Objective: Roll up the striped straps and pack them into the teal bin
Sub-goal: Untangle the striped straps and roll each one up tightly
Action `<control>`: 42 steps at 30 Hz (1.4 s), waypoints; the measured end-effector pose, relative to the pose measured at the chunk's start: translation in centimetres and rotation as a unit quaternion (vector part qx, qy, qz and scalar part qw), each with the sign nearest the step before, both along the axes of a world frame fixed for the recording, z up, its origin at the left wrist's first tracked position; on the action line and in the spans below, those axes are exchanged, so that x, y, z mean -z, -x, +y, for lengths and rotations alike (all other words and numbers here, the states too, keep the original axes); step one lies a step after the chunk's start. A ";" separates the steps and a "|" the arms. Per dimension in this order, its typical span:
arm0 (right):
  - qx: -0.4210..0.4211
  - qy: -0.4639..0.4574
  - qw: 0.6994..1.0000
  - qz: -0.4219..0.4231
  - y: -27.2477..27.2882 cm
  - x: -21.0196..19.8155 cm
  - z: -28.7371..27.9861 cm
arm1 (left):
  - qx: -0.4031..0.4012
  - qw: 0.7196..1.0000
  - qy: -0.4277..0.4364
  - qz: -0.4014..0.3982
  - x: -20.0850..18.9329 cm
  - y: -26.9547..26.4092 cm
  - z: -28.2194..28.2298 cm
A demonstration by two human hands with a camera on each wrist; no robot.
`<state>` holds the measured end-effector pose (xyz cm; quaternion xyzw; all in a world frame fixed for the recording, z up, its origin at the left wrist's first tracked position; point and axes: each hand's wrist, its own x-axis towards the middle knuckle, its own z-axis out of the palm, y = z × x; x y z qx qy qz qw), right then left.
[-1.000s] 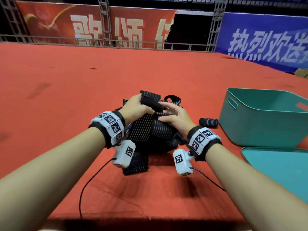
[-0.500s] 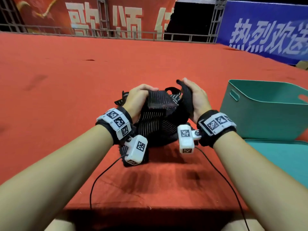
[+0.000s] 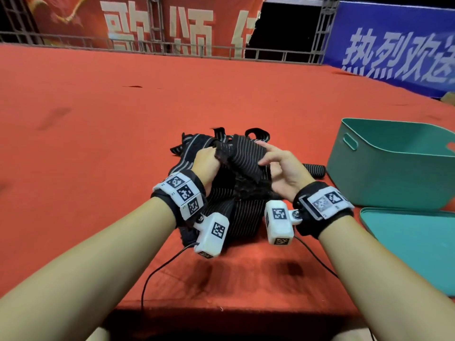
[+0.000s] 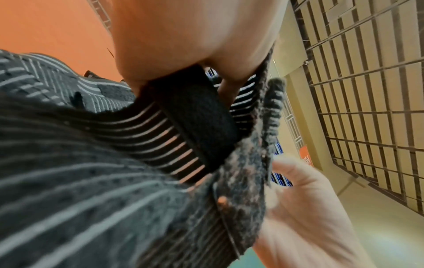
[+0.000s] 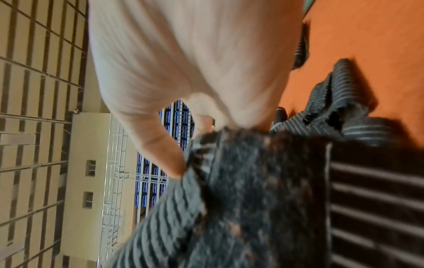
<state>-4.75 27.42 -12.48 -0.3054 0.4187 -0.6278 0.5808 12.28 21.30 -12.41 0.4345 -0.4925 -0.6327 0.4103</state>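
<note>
A heap of black straps with thin white stripes (image 3: 236, 207) lies on the red cloth in front of me. My left hand (image 3: 206, 161) grips the fuzzy end of one striped strap (image 3: 242, 156) lifted above the heap. My right hand (image 3: 278, 166) pinches the same strap's right edge between thumb and fingers. In the left wrist view the strap (image 4: 174, 141) runs under my curled left hand, and my right hand (image 4: 305, 208) shows behind it. In the right wrist view my thumb (image 5: 160, 150) presses the strap's fuzzy end (image 5: 247, 181). The teal bin (image 3: 394, 166) stands to the right.
A rolled strap (image 3: 315, 169) lies on the cloth against the bin's left wall. A teal lid (image 3: 413, 247) lies flat in front of the bin. Thin black cables (image 3: 160, 269) trail from my wrist cameras. Railings and banners (image 3: 172, 20) close off the far edge.
My right hand has turned from cupping the strap's far side to pinching its right edge. The strap end has been pulled flatter between both hands. My left hand stays in its grip.
</note>
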 end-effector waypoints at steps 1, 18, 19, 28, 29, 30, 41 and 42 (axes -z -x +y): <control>0.012 0.004 1.000 0.015 0.2 0.2 0.1 | -0.002 1.000 -0.008 -0.013 0.2 0.0 -0.1; 0.131 -0.028 0.987 0.089 -2.3 2.9 0.8 | 0.015 0.992 0.121 0.009 0.7 0.5 3.3; 0.124 -0.023 0.988 0.085 -2.5 2.8 1.0 | 0.013 0.988 0.157 -0.004 1.0 0.5 3.2; 0.132 -0.016 0.981 0.142 -2.5 2.3 2.3 | -0.041 0.994 0.085 0.062 2.1 -0.6 2.4; 0.134 -0.017 0.980 0.145 -2.6 2.3 2.4 | -0.040 0.993 0.093 0.053 2.1 -0.6 2.6; 0.137 -0.017 0.980 0.142 -2.6 2.4 2.5 | -0.046 0.993 0.099 0.043 2.2 -0.6 2.6; 0.290 -0.073 0.948 0.109 2.3 1.9 2.4 | -0.092 0.991 0.084 -0.041 3.2 -3.1 0.9; 0.324 -0.098 0.926 0.168 2.9 2.5 2.1 | -0.088 0.992 0.084 -0.041 3.2 -3.1 1.0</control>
